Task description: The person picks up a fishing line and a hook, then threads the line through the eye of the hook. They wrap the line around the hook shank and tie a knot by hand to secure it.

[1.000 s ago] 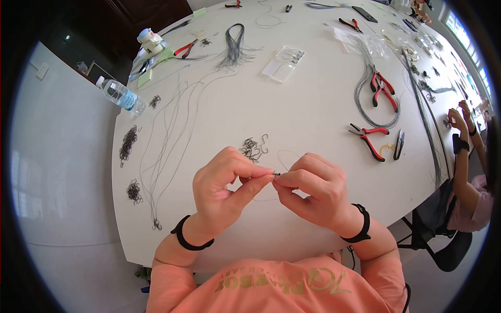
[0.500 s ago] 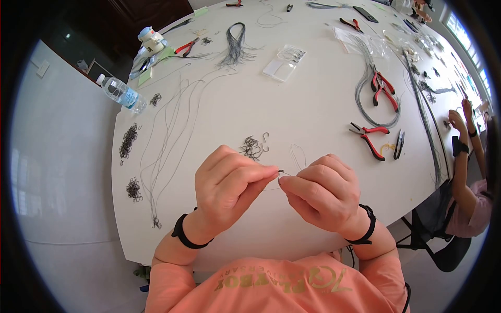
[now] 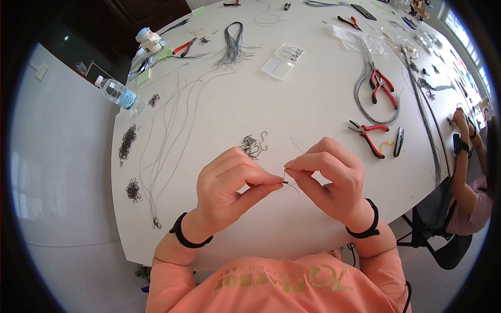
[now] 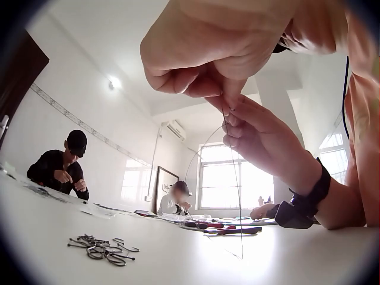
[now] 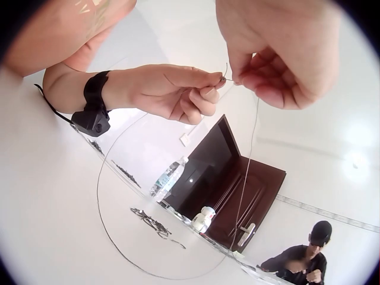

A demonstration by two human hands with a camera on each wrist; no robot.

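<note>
Over the near part of the table, my left hand (image 3: 229,185) pinches a small dark piece (image 3: 285,182) between thumb and fingertips; the rest of it is hidden by the fingers. A thin line (image 5: 98,190) comes from this piece and hangs in a wide loop in the right wrist view. Close by on the right, my right hand (image 3: 331,180) pinches the line between thumb and forefinger, a short stretch of it showing between the hands. A short loose end sticks out beside the piece. Beyond the left hand lies a small pile of fishing hooks (image 3: 250,146).
Red-handled pliers (image 3: 373,136) and dark snips (image 3: 398,142) lie at right, beside coiled line (image 3: 360,99). Long leaders (image 3: 167,130) and dark hook piles (image 3: 127,142) lie at left, near a water bottle (image 3: 120,95). A clear box (image 3: 275,68) lies farther back. Other people sit around.
The dark piece has shifted slightly right and toward me with my left fingertips. My right hand has moved up and away from it, drawing out the line between them.
</note>
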